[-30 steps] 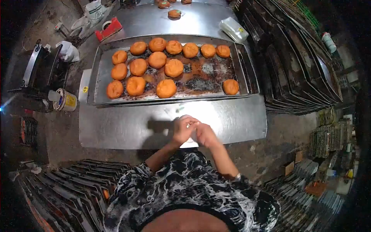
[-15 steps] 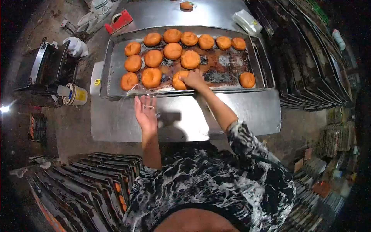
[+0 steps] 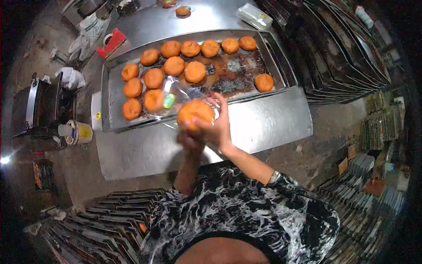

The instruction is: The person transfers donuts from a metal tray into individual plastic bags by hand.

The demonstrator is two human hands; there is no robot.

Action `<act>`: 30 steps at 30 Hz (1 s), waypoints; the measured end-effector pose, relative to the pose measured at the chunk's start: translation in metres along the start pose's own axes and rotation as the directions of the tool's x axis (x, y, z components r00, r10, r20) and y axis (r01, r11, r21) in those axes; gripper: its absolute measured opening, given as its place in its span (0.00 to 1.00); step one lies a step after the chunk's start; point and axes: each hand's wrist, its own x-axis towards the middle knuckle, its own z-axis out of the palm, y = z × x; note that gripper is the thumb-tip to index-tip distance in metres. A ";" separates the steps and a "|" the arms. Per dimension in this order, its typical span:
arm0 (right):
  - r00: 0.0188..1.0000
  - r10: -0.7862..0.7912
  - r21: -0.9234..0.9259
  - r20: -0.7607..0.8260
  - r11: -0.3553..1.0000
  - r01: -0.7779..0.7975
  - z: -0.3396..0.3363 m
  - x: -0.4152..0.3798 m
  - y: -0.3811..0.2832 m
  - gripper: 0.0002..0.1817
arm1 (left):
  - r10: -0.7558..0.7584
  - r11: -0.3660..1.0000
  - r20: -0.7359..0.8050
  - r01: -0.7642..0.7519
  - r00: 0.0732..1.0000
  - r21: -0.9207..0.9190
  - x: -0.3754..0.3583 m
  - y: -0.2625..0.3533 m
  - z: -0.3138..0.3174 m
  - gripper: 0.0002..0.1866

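Note:
Close above the front edge of the tray, both my hands are around a golden-brown bun. My left hand, blurred, grips it from below and the left. From the right my right hand holds it, fingers curled along its side. A clear plastic bag with a green label spreads beyond the bun, and shiny film shows along the bun's right side. Several more buns lie in the large metal tray, mostly in its left and back parts; a lone bun sits near the right end.
Beneath the tray is a steel table. At its back are a red tape dispenser, a clear packet and a labelled bun. Stacked dark trays stand to the right, racked trays at front left, a bucket at left.
My right hand has lifted the bun from the tray's front row toward me. My left hand has moved right and closed on it with the bag. The view has turned and shifted.

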 end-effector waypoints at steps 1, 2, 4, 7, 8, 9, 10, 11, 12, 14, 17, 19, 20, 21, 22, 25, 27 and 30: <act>1.000 0.004 0.084 -0.023 0.996 -0.002 0.000 0.009 0.006 0.43 | -0.133 0.989 -0.034 0.135 0.991 0.063 -0.006 -0.011 -0.004 0.28; 0.999 0.018 0.168 -0.039 0.986 -0.011 -0.002 0.012 0.014 0.42 | -0.260 0.956 -0.085 0.269 0.962 0.120 -0.013 -0.013 0.004 0.26; 0.994 -0.037 0.202 0.098 0.979 0.017 -0.007 0.015 0.023 0.35 | -0.279 0.933 -0.176 0.310 0.944 0.183 -0.010 -0.008 0.008 0.21; 0.826 -0.393 -0.459 0.404 0.694 0.555 -0.037 0.039 0.023 0.14 | -0.696 0.711 0.149 0.644 0.702 0.283 0.005 -0.023 -0.101 0.15; 0.852 0.128 -0.535 0.508 0.822 0.195 -0.041 0.067 0.008 0.11 | -0.473 0.593 -0.015 0.331 0.881 0.734 -0.015 -0.045 -0.080 0.16; 0.892 0.037 -0.513 0.451 0.828 0.225 -0.038 0.095 -0.008 0.11 | -0.541 0.370 0.352 -0.160 0.764 0.915 -0.027 -0.053 -0.081 0.20; 0.920 -0.061 -0.497 0.387 0.826 0.264 -0.030 0.117 -0.021 0.11 | -0.750 -0.144 -0.036 -0.110 0.661 0.983 -0.038 -0.058 -0.070 0.25; 0.934 -0.211 -0.406 0.289 0.857 0.319 -0.017 0.129 -0.034 0.13 | -0.661 -0.016 0.341 -0.466 0.669 0.885 -0.053 -0.079 -0.106 0.26; 0.923 -0.341 -0.317 0.177 0.868 0.381 -0.006 0.138 -0.044 0.14 | -0.716 -0.091 0.335 -0.557 0.613 0.826 -0.053 -0.073 -0.084 0.22; 0.797 -0.516 -0.190 0.314 0.788 0.585 -0.005 0.113 -0.032 0.28 | -0.809 -0.262 0.115 -0.530 0.576 0.807 -0.063 -0.081 -0.108 0.16; 0.837 0.292 -0.304 0.463 0.939 -0.160 -0.066 0.011 0.015 0.26 | -0.453 0.333 0.627 -0.533 0.633 0.778 -0.066 -0.100 -0.179 0.11; 0.573 0.548 -0.152 0.610 0.790 -0.595 -0.115 -0.058 0.060 0.12 | -0.685 0.105 0.251 -0.248 0.684 0.963 -0.038 -0.066 -0.121 0.12; 0.454 0.612 -0.268 0.647 0.740 -0.617 -0.127 -0.079 0.061 0.11 | -0.766 0.006 0.065 -0.095 0.639 0.995 -0.025 -0.062 -0.124 0.13; 0.519 0.605 -0.273 0.603 0.769 -0.579 -0.123 -0.088 0.056 0.12 | -0.771 0.124 -0.001 0.151 0.637 0.981 -0.018 -0.056 -0.123 0.16; 0.583 0.597 -0.277 0.552 0.790 -0.547 -0.119 -0.093 0.050 0.13 | -0.779 0.121 0.005 0.143 0.627 0.982 -0.019 -0.053 -0.118 0.16; 0.814 0.472 -0.317 0.339 0.872 -0.373 -0.109 -0.081 0.064 0.16 | -0.753 0.328 0.066 0.287 0.654 0.900 -0.024 -0.039 -0.059 0.14; 0.870 0.455 -0.478 0.189 0.817 -0.323 -0.107 -0.088 0.039 0.15 | -0.763 0.294 0.024 0.314 0.646 0.903 -0.025 -0.040 -0.073 0.13; 0.935 0.354 -0.586 -0.019 0.754 -0.297 -0.090 -0.108 0.034 0.12 | -0.727 0.165 0.067 0.079 0.683 0.983 -0.029 -0.026 -0.047 0.09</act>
